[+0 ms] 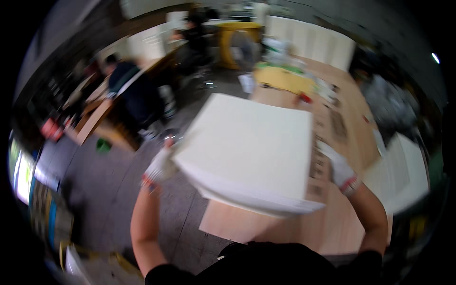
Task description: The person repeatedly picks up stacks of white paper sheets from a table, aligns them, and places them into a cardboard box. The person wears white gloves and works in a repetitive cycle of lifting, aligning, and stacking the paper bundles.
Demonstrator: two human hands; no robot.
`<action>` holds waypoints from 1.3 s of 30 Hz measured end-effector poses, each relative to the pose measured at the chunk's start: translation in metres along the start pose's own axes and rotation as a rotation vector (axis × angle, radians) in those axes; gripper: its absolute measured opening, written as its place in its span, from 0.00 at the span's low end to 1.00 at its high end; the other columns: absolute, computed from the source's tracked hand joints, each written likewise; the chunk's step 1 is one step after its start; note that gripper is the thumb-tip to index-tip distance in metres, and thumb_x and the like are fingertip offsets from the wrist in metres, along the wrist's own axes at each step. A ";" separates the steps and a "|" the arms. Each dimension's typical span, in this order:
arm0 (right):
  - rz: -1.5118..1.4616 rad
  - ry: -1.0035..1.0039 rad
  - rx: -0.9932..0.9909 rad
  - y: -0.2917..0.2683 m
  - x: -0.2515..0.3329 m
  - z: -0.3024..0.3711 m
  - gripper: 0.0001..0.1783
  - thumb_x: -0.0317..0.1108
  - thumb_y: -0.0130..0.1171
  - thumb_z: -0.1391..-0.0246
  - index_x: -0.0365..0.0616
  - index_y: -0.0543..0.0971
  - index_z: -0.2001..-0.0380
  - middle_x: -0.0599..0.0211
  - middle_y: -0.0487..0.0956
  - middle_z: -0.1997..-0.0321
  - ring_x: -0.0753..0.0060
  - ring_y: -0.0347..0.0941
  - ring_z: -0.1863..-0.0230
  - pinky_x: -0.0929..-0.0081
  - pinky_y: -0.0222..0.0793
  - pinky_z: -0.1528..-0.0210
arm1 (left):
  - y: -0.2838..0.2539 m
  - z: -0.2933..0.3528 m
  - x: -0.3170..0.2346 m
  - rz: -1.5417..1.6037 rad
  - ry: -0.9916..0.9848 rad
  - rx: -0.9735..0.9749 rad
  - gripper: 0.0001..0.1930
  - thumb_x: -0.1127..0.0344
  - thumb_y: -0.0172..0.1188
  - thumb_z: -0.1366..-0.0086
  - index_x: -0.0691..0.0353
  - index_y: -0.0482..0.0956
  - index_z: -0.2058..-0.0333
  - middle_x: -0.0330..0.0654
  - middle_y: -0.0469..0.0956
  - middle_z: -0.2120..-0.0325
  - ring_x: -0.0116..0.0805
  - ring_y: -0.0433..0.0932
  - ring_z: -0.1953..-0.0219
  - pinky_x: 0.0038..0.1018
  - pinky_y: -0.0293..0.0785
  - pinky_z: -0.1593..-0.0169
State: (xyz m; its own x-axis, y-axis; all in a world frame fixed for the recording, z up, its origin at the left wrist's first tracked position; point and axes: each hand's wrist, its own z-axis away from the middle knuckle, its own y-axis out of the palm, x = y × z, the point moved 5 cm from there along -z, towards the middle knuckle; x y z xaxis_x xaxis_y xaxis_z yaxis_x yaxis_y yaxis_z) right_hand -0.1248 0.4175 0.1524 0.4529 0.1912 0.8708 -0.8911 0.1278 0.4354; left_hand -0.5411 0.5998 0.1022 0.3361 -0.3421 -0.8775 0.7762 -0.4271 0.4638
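You are carrying a thick stack of large white sheets in both gloved hands, held up over the near edge of the wooden counter. Your left hand is gripping the stack's edge at 9 o'clock, grip clamped on it with fingers underneath. Your right hand is supporting the far side at 3 o'clock; it is partly hidden behind the stack, so you cannot tell how its fingers are closing. The stack is tilting slightly, lower corner toward 5 o'clock.

Judged step: transport, mid-carry. The next move is calling for keeping both edges level so the sheets are not sliding apart, and for a bare spot on the counter.

Containers: a yellow bin is standing at 12 o'clock, contents too blurred to read. A second white stack is lying at 3 o'clock on the counter
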 end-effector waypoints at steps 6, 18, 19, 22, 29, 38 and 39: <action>0.025 -0.061 -0.067 0.008 -0.001 0.004 0.25 0.46 0.56 0.47 0.46 0.70 0.49 0.69 0.74 0.54 0.75 0.70 0.53 0.71 0.68 0.51 | 0.009 0.012 -0.001 0.099 -0.014 -0.002 0.45 0.28 0.40 0.44 0.66 0.62 0.44 0.45 0.68 0.47 0.40 0.67 0.44 0.34 0.64 0.43; 0.083 -0.062 -0.026 -0.005 -0.011 -0.007 0.30 0.52 0.56 0.50 0.48 0.67 0.48 0.68 0.75 0.54 0.72 0.73 0.56 0.69 0.73 0.57 | 0.033 0.019 -0.006 -0.006 0.099 0.013 0.40 0.33 0.38 0.40 0.69 0.65 0.48 0.47 0.71 0.50 0.38 0.69 0.47 0.32 0.64 0.44; 0.078 -0.067 -0.016 -0.002 -0.010 -0.005 0.30 0.52 0.56 0.50 0.48 0.67 0.48 0.67 0.74 0.54 0.72 0.73 0.56 0.69 0.72 0.56 | 0.033 0.019 -0.006 -0.014 0.102 0.006 0.40 0.33 0.39 0.40 0.69 0.66 0.48 0.46 0.71 0.50 0.38 0.69 0.47 0.32 0.64 0.44; 0.084 -0.076 -0.042 0.000 -0.009 -0.002 0.30 0.52 0.56 0.50 0.46 0.67 0.48 0.66 0.74 0.53 0.70 0.73 0.55 0.67 0.71 0.54 | 0.027 0.016 -0.005 -0.025 0.107 -0.019 0.40 0.32 0.39 0.40 0.69 0.66 0.49 0.45 0.71 0.50 0.37 0.69 0.47 0.31 0.64 0.44; 0.561 -0.847 -0.417 -0.061 -0.025 0.027 0.28 0.46 0.39 0.38 0.36 0.60 0.42 0.58 0.67 0.44 0.67 0.64 0.44 0.73 0.60 0.42 | 0.010 0.003 -0.002 0.075 0.162 0.090 0.47 0.26 0.36 0.44 0.67 0.63 0.45 0.45 0.67 0.46 0.39 0.63 0.42 0.33 0.55 0.39; 0.304 -0.845 -0.348 -0.030 -0.116 0.007 0.31 0.42 0.30 0.36 0.27 0.48 0.39 0.47 0.48 0.33 0.58 0.41 0.31 0.69 0.36 0.32 | 0.000 -0.020 0.021 0.139 0.198 -0.064 0.44 0.27 0.37 0.44 0.63 0.64 0.45 0.40 0.67 0.47 0.40 0.67 0.47 0.35 0.65 0.46; 0.259 -0.843 -0.337 -0.030 -0.118 0.007 0.31 0.42 0.29 0.36 0.27 0.48 0.39 0.47 0.48 0.33 0.58 0.41 0.31 0.69 0.36 0.32 | -0.001 -0.020 0.020 0.130 0.205 -0.059 0.44 0.27 0.37 0.44 0.63 0.64 0.45 0.40 0.67 0.47 0.40 0.67 0.47 0.35 0.64 0.46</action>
State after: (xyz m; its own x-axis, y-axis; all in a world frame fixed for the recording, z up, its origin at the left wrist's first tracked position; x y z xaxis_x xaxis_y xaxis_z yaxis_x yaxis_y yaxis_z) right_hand -0.1516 0.3846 0.0382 -0.0448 -0.4974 0.8663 -0.8465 0.4794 0.2315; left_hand -0.5238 0.6102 0.0814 0.5316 -0.2119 -0.8201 0.7470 -0.3390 0.5719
